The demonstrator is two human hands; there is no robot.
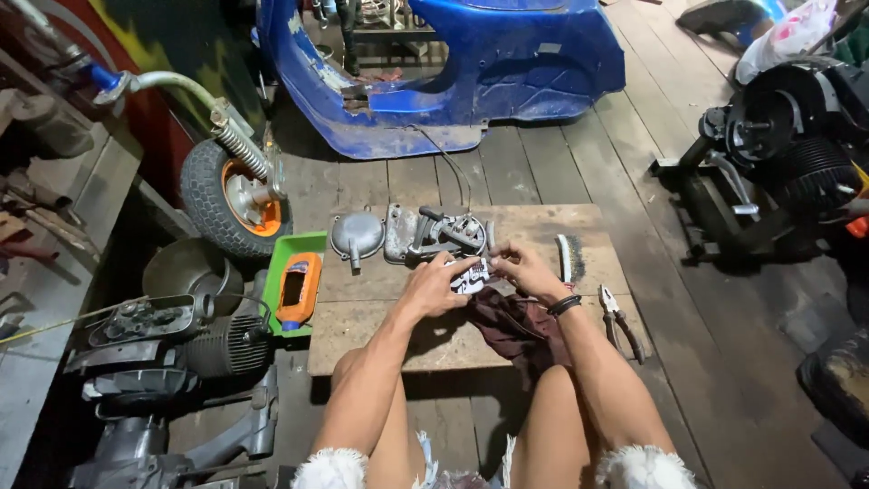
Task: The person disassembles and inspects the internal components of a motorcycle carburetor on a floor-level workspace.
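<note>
Both my hands meet over a wooden board (380, 326) on the plank floor. My left hand (437, 282) and my right hand (522, 268) together hold a small silvery metal engine part (472, 274) between the fingers. Under my right wrist hangs a dark maroon rag (514, 328). Just beyond the hands lie a round grey metal cover (356, 234) and a grey engine casing with black levers (439, 233).
A wire brush (567, 258) and pliers (619, 319) lie at the board's right. A green tray (277, 299) holds an orange bottle (299, 288). A blue scooter body (471, 72), a wheel on its fork (237, 199), and engines at left (172, 344) and right (778, 154) surround me.
</note>
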